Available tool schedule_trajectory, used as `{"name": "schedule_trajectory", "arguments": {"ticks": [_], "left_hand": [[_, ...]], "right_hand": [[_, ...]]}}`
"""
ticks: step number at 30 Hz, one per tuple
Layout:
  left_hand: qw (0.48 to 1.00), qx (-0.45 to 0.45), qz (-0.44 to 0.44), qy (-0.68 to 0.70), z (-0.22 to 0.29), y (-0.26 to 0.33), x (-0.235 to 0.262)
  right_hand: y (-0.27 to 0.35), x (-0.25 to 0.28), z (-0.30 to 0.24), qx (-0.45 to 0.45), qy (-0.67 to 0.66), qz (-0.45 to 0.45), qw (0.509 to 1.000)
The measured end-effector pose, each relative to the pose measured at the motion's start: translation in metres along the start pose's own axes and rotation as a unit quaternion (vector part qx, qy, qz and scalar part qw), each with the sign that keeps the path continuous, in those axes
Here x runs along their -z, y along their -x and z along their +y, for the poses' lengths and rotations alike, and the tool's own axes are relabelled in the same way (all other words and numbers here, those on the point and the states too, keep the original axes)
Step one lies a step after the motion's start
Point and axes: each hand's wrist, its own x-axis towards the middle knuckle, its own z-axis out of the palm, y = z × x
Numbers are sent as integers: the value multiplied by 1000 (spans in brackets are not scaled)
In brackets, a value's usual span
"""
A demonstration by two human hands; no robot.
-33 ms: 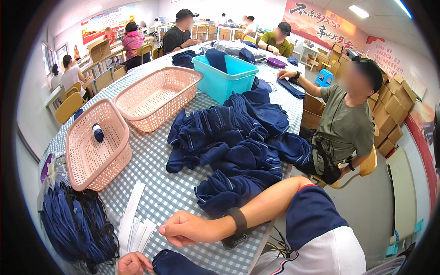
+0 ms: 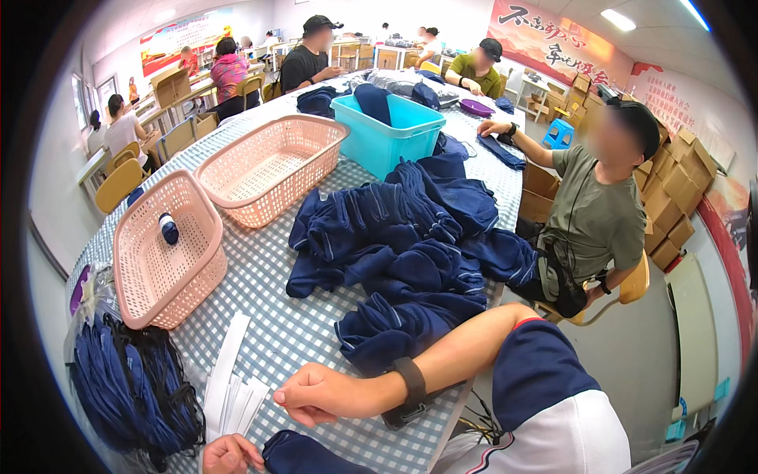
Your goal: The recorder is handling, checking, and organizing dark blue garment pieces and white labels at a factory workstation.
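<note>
At the lower left, my left hand is partly cut off by the frame's edge, its fingers curled together. Just right of its fingertips lies a navy cloth piece, tube-like and rounded at the end. My right hand, with a dark band on the wrist, hovers above that cloth, thumb and fingers closed. Whatever either hand may grip is hidden. Between and left of the hands lie long white paper strips, some fanned out. Beyond my right forearm spreads a large heap of navy cloth pieces.
Two pink perforated baskets stand on the checked tablecloth; the nearer holds a rolled navy piece with a white band. A teal bin stands farther back. Bundled navy straps lie left. A person sits right.
</note>
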Motion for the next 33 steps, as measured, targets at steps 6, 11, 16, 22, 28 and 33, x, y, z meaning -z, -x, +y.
{"name": "schedule_trajectory", "arguments": {"ticks": [6, 11, 16, 22, 28, 33], "left_hand": [[1000, -5, 2, 1, -1, -7, -5], [998, -44, -54, 8, -15, -8, 18], [969, -245, -22, 22, 31, 13, -25], [932, -274, -88, 221, 87, 59, -103], [825, -395, -226, 336, 48, 65, -145], [811, -466, -186, 301, 38, 59, -149]], "right_hand": [[3, 5, -6, -2, 4, 1, 1000], [1, 5, -10, -8, 31, 24, 999], [-1, 3, -14, -54, 79, 35, 995], [6, -4, -10, -45, 98, 104, 989], [7, -3, -7, -11, 56, 77, 995], [3, 6, -6, -5, 52, 71, 996]]}}
